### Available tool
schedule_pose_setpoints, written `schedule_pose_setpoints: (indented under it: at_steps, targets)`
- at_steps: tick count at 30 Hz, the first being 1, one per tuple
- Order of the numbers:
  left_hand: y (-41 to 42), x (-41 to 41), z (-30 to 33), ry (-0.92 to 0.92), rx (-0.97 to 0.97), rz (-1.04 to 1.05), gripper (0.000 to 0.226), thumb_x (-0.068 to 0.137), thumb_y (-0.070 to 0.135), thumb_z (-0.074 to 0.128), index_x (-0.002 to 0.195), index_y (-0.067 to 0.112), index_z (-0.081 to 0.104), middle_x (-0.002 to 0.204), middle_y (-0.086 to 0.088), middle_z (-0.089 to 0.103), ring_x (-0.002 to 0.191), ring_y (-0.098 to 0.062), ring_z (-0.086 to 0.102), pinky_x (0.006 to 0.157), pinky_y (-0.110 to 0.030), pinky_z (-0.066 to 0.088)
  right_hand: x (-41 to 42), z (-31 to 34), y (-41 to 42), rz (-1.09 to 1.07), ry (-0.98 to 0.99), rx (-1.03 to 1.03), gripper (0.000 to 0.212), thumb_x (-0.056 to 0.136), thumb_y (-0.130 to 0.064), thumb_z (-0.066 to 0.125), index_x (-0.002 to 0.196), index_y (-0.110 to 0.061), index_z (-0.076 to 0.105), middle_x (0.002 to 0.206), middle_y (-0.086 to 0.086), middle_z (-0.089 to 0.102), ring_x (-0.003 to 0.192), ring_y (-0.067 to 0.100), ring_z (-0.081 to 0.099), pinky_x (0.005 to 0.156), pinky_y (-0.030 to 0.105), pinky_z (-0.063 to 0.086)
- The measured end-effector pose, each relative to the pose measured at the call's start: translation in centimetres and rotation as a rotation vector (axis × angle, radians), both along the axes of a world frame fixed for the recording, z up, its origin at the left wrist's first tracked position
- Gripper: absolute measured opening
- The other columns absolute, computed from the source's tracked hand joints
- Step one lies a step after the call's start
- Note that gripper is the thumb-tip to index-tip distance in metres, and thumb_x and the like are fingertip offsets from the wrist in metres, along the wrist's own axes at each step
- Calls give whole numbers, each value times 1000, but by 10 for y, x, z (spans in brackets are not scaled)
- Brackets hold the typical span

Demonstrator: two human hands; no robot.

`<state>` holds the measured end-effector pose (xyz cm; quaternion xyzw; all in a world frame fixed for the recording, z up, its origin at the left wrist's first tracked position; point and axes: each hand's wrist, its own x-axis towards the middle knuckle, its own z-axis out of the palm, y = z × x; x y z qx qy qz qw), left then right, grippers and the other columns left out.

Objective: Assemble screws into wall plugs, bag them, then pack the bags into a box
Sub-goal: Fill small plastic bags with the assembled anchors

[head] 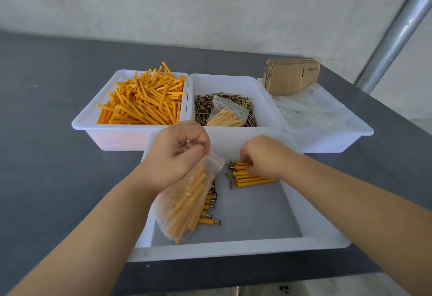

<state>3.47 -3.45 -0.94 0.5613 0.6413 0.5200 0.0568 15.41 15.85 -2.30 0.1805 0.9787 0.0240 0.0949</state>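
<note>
Left hand [174, 153] pinches bag [184, 200] by its mouth, hung over front tray [233, 247], probably kept open for loading. Right hand [263, 155], knuckles up, fingers curled round plugs [247, 176] on tray floor. More plugs under bag. Filled bag [228, 113] rests on screws [203, 106] behind.

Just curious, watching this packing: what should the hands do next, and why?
Probably the right hand lifts the yellow plugs with screws it grips into the clear plastic bag, because the left hand pinches that part-filled bag's mouth beside them.
</note>
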Motion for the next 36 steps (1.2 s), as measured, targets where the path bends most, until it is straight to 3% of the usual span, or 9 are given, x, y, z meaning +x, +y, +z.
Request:
schedule_pose_setpoints:
  at_steps: [3, 5, 12, 18, 23, 25, 28, 31, 36]
  targets:
    - [0, 0, 0, 10, -16, -3, 18, 75, 2, 49, 69, 7, 65, 73, 1, 60, 72, -11, 53, 68, -18, 37, -2, -4, 0, 28, -6, 41, 1, 83, -15, 64, 84, -14, 66, 86, 5, 62, 82, 24, 55, 65, 29, 38]
    - [-1, 2, 0, 7, -28, -5, 18, 75, 3, 49, 69, 8, 65, 74, 1, 60, 73, -12, 54, 68, -19, 38, -2, -5, -2, 36, -26, 54, 10, 84, -12, 61, 76, -15, 58, 79, 4, 54, 77, 24, 50, 65, 28, 34]
    - [-3, 2, 1, 39, -45, 29, 19, 77, 16, 48, 70, 15, 66, 72, 8, 62, 76, -10, 54, 73, -20, 38, 0, 0, -8, 94, -146, 79, 14, 81, -18, 62, 91, -8, 65, 80, 7, 55, 74, 24, 52, 49, 28, 29]
    - [-3, 0, 0, 104, -95, 73, 19, 79, 15, 50, 74, 20, 67, 75, 9, 67, 83, -15, 57, 77, -32, 44, -4, -2, -14, 148, -197, 170, 12, 85, -14, 60, 95, -10, 65, 89, 7, 61, 76, 24, 52, 61, 30, 36]
    - [-4, 1, 2, 85, -86, 30, 18, 78, 9, 52, 76, 14, 69, 76, 6, 63, 76, -14, 59, 70, -27, 45, 0, 31, -4, 66, 79, 101, 14, 86, -2, 56, 92, -9, 66, 93, 6, 59, 88, 24, 59, 68, 28, 40]
    - [-4, 1, 2, 102, -88, 32, 19, 79, 9, 51, 76, 13, 70, 77, 2, 61, 72, -13, 55, 68, -26, 43, 6, 51, -1, 7, 334, -108, 17, 86, -2, 62, 94, -14, 72, 86, -2, 65, 88, 21, 65, 70, 27, 46]
    - [-3, 2, 4, 124, -92, 38, 21, 80, 9, 50, 76, 13, 70, 79, -4, 60, 71, -15, 53, 69, -33, 45, 8, 75, -2, -95, 638, -770, 13, 85, -2, 71, 88, -15, 73, 73, 1, 73, 75, 17, 73, 62, 26, 56]
    - [-3, 3, 5, 162, -78, 43, 22, 79, 8, 50, 76, 12, 71, 81, -5, 60, 78, -20, 57, 72, -39, 46, -3, 73, -6, -103, 553, -1151, 12, 85, 1, 72, 90, -9, 72, 75, 5, 73, 73, 17, 72, 61, 23, 56]
    - [-6, 5, 8, 179, -3, 66, 20, 79, 4, 52, 72, 8, 70, 81, -3, 58, 80, -18, 57, 72, -40, 47, -31, 50, -27, -60, 220, -1285, 18, 89, 7, 62, 99, -7, 66, 81, 8, 68, 69, 13, 65, 63, 25, 53]
